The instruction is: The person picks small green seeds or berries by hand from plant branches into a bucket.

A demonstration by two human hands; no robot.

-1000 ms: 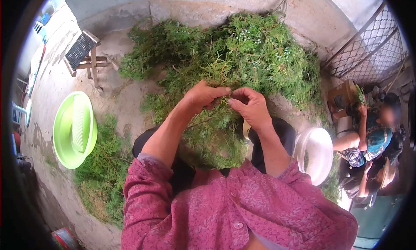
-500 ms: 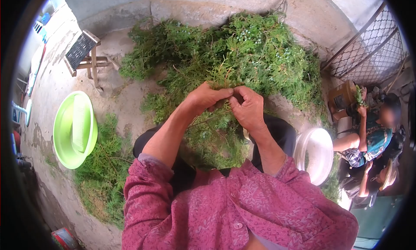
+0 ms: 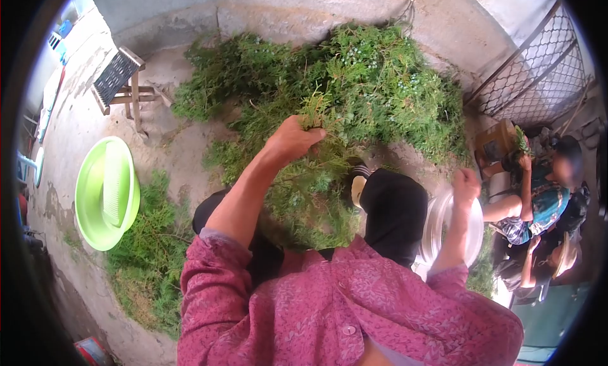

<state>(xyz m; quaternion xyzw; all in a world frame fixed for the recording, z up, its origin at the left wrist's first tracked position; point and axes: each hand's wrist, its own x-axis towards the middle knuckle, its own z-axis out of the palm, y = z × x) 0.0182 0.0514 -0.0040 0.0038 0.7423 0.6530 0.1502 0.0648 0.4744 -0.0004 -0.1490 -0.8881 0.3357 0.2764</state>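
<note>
My left hand (image 3: 294, 140) is closed around a leafy evergreen sprig (image 3: 315, 107), whose yellow-green tips stick up past the fingers. Out to the right, my right hand (image 3: 467, 185) is held over the far rim of a translucent white bucket (image 3: 432, 230). Its fingers are curled and slightly blurred; whatever they may hold is hidden. Between my knees lie more cut evergreen branches (image 3: 313, 204). Ahead, a large heap of evergreen branches (image 3: 392, 81) with small pale blue-green cones rests against the wall.
A lime-green basin (image 3: 85, 204) stands at left beside another pile of greenery (image 3: 152, 245). Behind it is a wooden stool (image 3: 132, 90). At right sit two people, one in a teal patterned top (image 3: 548, 207), near a brown box (image 3: 496, 141) and a metal lattice (image 3: 532, 71).
My right hand has left the sprig and swung right to the white bucket. The left hand stays in nearly the same place, still gripping the sprig.
</note>
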